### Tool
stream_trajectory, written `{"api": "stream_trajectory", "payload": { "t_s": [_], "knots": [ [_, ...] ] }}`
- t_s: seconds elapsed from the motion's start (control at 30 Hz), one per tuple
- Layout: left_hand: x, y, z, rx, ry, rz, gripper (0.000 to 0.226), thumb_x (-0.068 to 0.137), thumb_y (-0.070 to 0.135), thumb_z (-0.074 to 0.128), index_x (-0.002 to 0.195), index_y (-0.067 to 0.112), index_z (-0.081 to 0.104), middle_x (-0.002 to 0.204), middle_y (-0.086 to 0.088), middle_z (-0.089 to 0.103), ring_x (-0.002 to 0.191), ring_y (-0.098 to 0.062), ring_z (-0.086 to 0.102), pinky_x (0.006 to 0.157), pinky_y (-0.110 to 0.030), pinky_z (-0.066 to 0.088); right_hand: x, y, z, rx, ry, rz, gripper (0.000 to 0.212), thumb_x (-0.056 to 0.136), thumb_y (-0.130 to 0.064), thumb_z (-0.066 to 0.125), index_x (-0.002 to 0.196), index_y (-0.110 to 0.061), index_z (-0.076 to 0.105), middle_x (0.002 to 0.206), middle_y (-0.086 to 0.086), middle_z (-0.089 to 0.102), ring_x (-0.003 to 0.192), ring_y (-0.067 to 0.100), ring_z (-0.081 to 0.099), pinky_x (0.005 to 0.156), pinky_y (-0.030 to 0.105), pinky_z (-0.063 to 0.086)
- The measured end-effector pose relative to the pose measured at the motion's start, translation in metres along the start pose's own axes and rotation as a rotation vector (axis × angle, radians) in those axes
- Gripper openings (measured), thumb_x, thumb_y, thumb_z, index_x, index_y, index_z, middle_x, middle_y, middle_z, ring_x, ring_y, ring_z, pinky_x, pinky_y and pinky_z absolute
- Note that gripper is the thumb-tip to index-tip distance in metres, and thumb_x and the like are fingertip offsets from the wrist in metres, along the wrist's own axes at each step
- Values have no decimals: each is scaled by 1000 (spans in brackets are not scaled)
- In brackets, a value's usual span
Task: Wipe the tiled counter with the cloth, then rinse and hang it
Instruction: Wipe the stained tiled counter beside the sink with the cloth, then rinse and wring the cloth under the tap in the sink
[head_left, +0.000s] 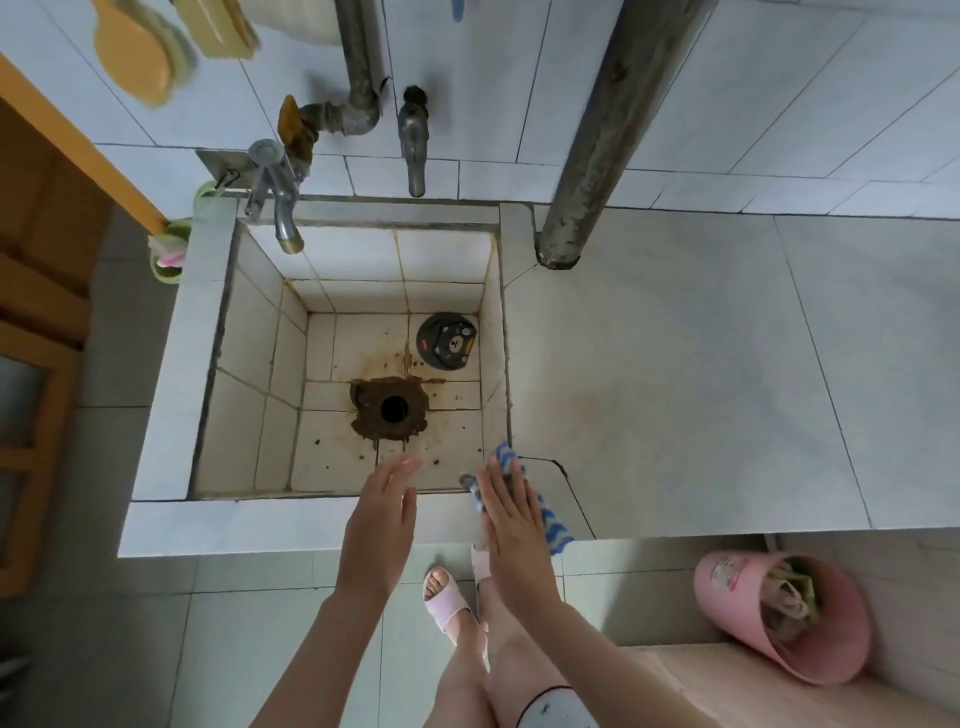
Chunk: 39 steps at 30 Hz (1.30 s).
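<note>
Your right hand (511, 525) flat, fingers straight, pressing the blue-and-white striped cloth (550, 519) on the pale tiled counter (675, 374) lower centre, your left hand (382, 514) spread, hovering over the tiled sink's front rim (260, 525).

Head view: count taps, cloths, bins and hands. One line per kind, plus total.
Taps: 2 (left tap, right tap)
Cloths: 1 (blue-striped cloth)
Bins: 1 (pink bin)
Hands: 2 (left hand, right hand)
Total: 6
</note>
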<state>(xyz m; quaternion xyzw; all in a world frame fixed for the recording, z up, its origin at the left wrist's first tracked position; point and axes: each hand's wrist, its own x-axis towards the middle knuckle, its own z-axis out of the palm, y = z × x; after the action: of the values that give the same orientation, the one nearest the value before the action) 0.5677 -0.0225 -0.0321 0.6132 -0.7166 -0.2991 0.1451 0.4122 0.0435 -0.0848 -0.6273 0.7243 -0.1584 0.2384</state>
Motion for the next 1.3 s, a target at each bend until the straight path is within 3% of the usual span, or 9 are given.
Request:
{"api": "stream_trajectory", "payload": {
  "t_s": [0.17,0.3,0.5,0.73,0.83,0.9,1.0,1.07,1.3],
  "knots": [
    [5,-2,-1,-33,15,-18,34,94,10,44,127,16,52,131,0,51,118,-14,50,95,-19,37,-8,-10,-8,64,-63,-121,56,99,-20,20,148,-36,-1,155,-23,-8,144,6,-7,115,19,-7],
    [8,-11,-11,-34,73,-75,33,94,8,41,124,15,53,128,0,52,115,-14,51,94,-19,38,-9,-32,-3,-61,-159,-88,54,102,-40,14,151,-17,7,158,-1,7,146,17,4,117,28,-7],
    [9,-33,-26,-47,95,-134,34,93,7,41,123,16,54,129,3,51,115,-13,51,93,-22,40,8,-62,16,-39,-252,-311,97,68,-4,58,150,-14,8,159,0,4,145,20,7,117,32,3],
    [15,-56,-49,-67,84,-152,33,93,5,43,122,16,55,127,1,54,114,-13,52,92,-20,40,18,-66,11,141,-458,-444,93,65,13,18,149,-25,11,157,-11,5,144,8,-10,117,24,-8],
    [24,-63,-64,-103,56,-131,32,93,7,44,121,15,56,126,1,55,113,-12,52,91,-19,39,28,-65,25,209,-574,-384,105,67,11,31,142,-54,-7,148,-36,-16,139,-6,-17,118,28,-7],
    [32,-66,-76,-157,30,-121,31,94,9,43,121,16,56,122,2,56,108,-11,53,88,-18,40,34,-82,19,321,-629,-225,79,82,-1,35,140,-52,16,145,-43,-3,135,-19,-9,117,23,2],
    [44,-73,-92,-261,-65,-151,28,96,20,43,120,22,56,119,7,57,104,-8,54,87,-18,42,48,-124,-6,691,-482,227,49,96,0,31,129,-30,51,126,-16,52,107,-6,50,88,11,42],
    [52,-78,-102,-366,-153,-191,29,94,31,44,120,26,57,120,10,57,105,-7,56,88,-23,47,67,-146,-10,859,-434,396,43,99,-3,34,126,-30,53,120,-4,57,94,3,57,73,15,51],
    [89,-86,-135,-601,-168,-327,11,85,27,63,95,28,66,90,4,65,86,-9,60,59,-11,44,120,-178,-24,1263,-385,589,43,96,-2,44,133,-23,46,116,-2,59,107,24,61,92,41,52]
  ]
}}
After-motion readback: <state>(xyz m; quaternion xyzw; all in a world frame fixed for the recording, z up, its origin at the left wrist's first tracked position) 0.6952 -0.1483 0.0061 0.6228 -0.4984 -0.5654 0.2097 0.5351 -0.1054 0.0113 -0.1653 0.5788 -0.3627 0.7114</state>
